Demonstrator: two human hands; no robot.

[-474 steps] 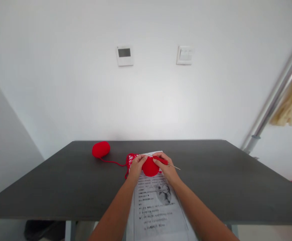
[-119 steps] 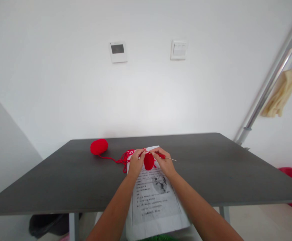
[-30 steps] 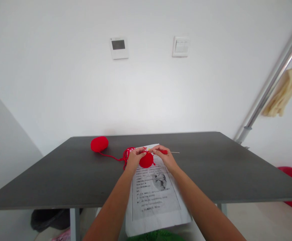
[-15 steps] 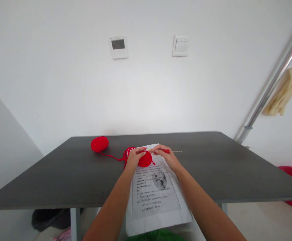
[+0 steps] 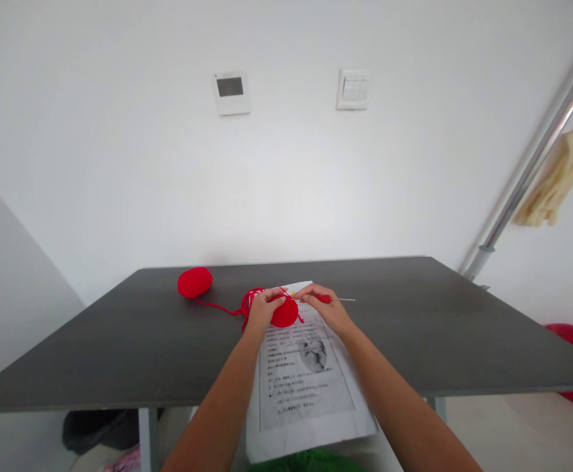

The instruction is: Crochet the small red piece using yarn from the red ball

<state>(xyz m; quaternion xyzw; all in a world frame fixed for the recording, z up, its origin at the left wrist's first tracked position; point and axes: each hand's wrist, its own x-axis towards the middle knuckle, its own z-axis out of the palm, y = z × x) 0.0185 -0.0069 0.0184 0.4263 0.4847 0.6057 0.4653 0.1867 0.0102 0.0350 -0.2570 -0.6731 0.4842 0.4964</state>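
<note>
My left hand (image 5: 265,305) pinches the upper left edge of a round red crochet piece (image 5: 284,313). In my right hand (image 5: 326,304) is a crochet hook (image 5: 324,299) with a red grip; its thin metal end points right, and its other end meets the top of the crochet piece, where a small yellow bit shows. Red yarn (image 5: 253,296) lies in loose loops beside my left hand and runs left to a red yarn ball (image 5: 195,282). A printed sheet (image 5: 311,419) with text and a grey picture lies under both hands.
The dark grey table (image 5: 414,314) reaches back to a white wall carrying a thermostat (image 5: 231,93) and a light switch (image 5: 354,90). The sheet overhangs the front edge. A metal pole (image 5: 522,177) and beige gloves (image 5: 556,177) are at right; a black bag (image 5: 99,427) sits below left.
The hook in my right hand has tilted slightly, its free metal end now a little lower and further left. My left hand keeps its hold on the crochet piece.
</note>
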